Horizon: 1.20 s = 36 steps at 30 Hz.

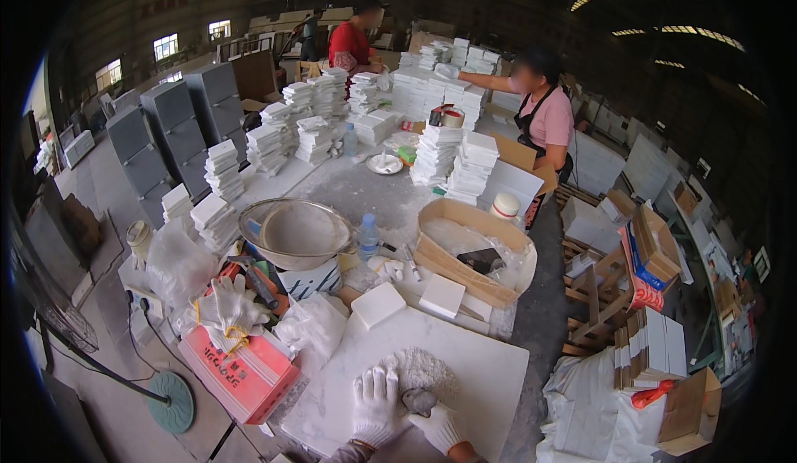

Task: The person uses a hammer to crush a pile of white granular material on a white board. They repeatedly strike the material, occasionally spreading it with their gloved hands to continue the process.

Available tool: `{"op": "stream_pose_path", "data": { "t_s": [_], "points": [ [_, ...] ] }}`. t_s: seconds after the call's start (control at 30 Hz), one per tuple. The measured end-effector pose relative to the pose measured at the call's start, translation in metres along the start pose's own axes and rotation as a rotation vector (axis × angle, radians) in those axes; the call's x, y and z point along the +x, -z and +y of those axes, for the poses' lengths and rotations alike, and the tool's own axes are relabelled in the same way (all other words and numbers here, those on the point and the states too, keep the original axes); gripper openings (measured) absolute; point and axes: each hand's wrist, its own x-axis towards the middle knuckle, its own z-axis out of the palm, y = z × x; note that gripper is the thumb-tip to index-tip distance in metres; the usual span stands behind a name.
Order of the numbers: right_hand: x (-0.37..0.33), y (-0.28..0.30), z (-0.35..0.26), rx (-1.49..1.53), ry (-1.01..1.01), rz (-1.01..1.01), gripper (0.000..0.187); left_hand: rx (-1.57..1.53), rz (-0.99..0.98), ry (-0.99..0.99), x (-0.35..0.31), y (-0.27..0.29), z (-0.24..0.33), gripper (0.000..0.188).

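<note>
Both of my hands wear white knitted gloves over a marble-look white slab (332, 405). My left hand (378, 405) lies with its fingers stretched forward at the near edge of a heap of whitish powder or grit (427, 369). Beside it, my right hand (440, 427) has its fingers closed against a dark grey, rounded lump (419, 400); its exact kind is unclear. Beyond the powder, a square white tile (378, 305) rests on the slab's far edge, with another white tile (442, 295) to its right.
Around the slab are a pink box (237, 372) topped with gloves, a large sieve-like bowl (303, 260), a water bottle (368, 237) and a cardboard tray (473, 276). Stacks of white tiles (436, 154) stand farther back. Two people work across the table; another person stands farther off.
</note>
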Motion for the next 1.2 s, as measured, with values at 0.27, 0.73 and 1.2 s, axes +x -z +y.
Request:
{"op": "stream_pose_path", "data": {
  "t_s": [0.27,0.73,1.2],
  "points": [
    [0.005,0.039,-0.025,0.280,-0.296,-0.286,0.049,-0.016,0.024,0.000,0.000,0.006,-0.003,0.098],
    [0.005,0.056,-0.044,0.882,-0.529,-0.335,0.023,-0.070,0.008,0.030,0.005,0.002,-0.001,0.100],
    [0.010,0.046,-0.045,0.883,-0.596,-0.318,0.016,-0.127,0.031,0.048,0.001,0.003,-0.003,0.097]
  ]
}}
